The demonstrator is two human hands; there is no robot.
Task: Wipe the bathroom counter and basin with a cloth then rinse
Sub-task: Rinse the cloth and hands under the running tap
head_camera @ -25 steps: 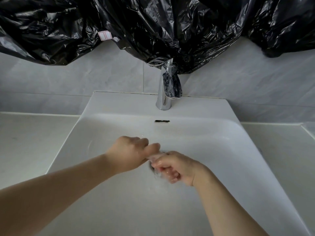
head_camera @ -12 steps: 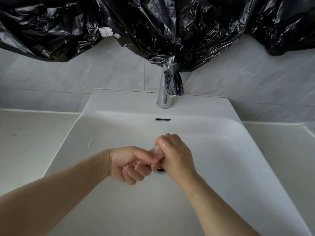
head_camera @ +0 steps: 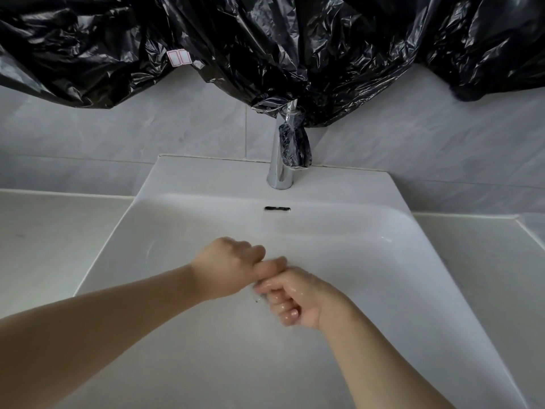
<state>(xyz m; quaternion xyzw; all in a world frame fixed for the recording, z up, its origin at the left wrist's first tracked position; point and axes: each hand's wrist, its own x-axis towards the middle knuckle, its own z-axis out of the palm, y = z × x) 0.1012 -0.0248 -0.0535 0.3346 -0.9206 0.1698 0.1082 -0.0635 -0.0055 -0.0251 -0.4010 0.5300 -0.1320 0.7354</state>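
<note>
Over the middle of the white basin point(head_camera: 377, 261) my two hands meet in fists. My left hand point(head_camera: 227, 264) is knuckles-up and my wet right hand point(head_camera: 292, 296) is turned fingers-up just below it. Both grip a small twisted cloth point(head_camera: 272, 263), of which only a pale strip shows between the fists. Drops of water fall from under my right hand. The drain is hidden beneath the hands. The pale counter point(head_camera: 53, 231) flanks the basin on both sides.
A chrome faucet point(head_camera: 280, 163) stands at the basin's back rim, with no water running from it. An overflow slot point(head_camera: 277, 208) sits below it. Black plastic sheeting point(head_camera: 265, 54) hangs over the grey tiled wall and drapes onto the faucet's top.
My fists have twisted against each other. Half a second ago my right hand was knuckles-up above the left; now it is rolled fingers-up and lower, with the left hand on top.
</note>
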